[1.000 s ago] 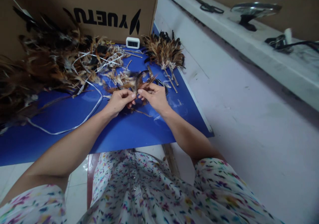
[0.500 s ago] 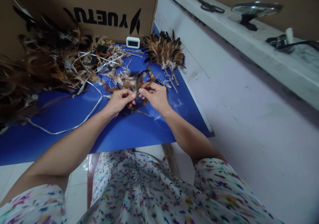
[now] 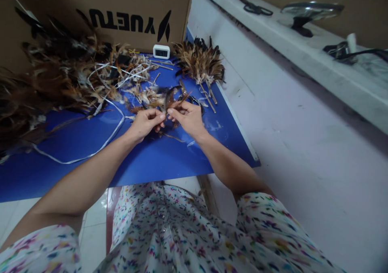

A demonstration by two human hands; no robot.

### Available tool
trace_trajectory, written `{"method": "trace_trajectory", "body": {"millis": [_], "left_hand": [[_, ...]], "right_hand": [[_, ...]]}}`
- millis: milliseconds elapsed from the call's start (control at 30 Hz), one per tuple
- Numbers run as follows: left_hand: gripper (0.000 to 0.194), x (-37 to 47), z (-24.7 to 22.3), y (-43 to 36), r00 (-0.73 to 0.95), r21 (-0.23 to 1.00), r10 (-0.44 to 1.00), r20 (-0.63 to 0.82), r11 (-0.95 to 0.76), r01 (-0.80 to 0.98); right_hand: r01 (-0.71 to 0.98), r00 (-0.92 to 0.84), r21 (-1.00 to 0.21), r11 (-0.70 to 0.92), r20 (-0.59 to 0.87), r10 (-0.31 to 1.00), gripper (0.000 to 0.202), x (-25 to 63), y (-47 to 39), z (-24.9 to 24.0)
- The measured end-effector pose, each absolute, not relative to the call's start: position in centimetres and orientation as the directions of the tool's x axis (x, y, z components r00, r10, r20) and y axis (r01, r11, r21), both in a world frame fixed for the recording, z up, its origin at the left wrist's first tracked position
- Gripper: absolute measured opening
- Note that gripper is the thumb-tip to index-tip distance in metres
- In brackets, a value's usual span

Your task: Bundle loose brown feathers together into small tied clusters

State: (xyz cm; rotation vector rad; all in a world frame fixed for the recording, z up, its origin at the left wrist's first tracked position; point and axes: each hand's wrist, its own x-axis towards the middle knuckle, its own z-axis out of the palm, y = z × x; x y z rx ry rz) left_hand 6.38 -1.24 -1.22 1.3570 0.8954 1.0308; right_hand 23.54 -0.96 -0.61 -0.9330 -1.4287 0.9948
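Observation:
Over the blue tabletop (image 3: 145,159), my left hand (image 3: 147,123) pinches a dark brown feather (image 3: 169,99) near its base, thumb against fingers. Almost touching it, my right hand (image 3: 189,119) is closed on a reddish-brown feather (image 3: 184,98) that points up to the right. The exact spot where the feather bases meet the fingertips is too small to make out. Loose pale and brown feathers (image 3: 145,97) lie just beyond my hands. Behind my right hand, dark scissors-like handles (image 3: 194,100) are partly hidden.
A large heap of brown feathers (image 3: 60,70) with white ribbon (image 3: 112,137) covers the left side. Feather bundles on sticks (image 3: 200,60) lie at the back right. A small white digital clock (image 3: 161,51) stands before a cardboard box (image 3: 130,18). A wall ledge (image 3: 273,30) runs along the right.
My right hand has shifted very slightly, its thumb tip a little to the left. My left hand keeps its pinch in the same place.

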Motion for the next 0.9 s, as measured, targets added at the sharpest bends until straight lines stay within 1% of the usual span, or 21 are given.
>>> {"method": "trace_trajectory", "body": {"millis": [367, 733, 900], "left_hand": [[0.044, 6.43, -1.04, -1.31, 0.323, 0.997, 0.944, 0.070, -0.063, -0.032], [0.044, 6.41, -1.15, -1.29, 0.321, 0.997, 0.944, 0.074, -0.069, -0.027], [0.043, 6.49, -1.12, -1.34, 0.315, 0.997, 0.946, 0.074, -0.068, -0.028]], "right_hand": [[0.031, -0.085, -0.954, 0.297, 0.293, 0.952, 0.044, 23.39, -1.27, -0.29], [-0.001, -0.093, -0.952, 0.306, 0.305, 0.948, 0.043, 23.44, -1.33, -0.32], [0.026, -0.072, -0.954, 0.299, 0.297, 0.952, 0.045, 23.54, -1.42, 0.04]]}}
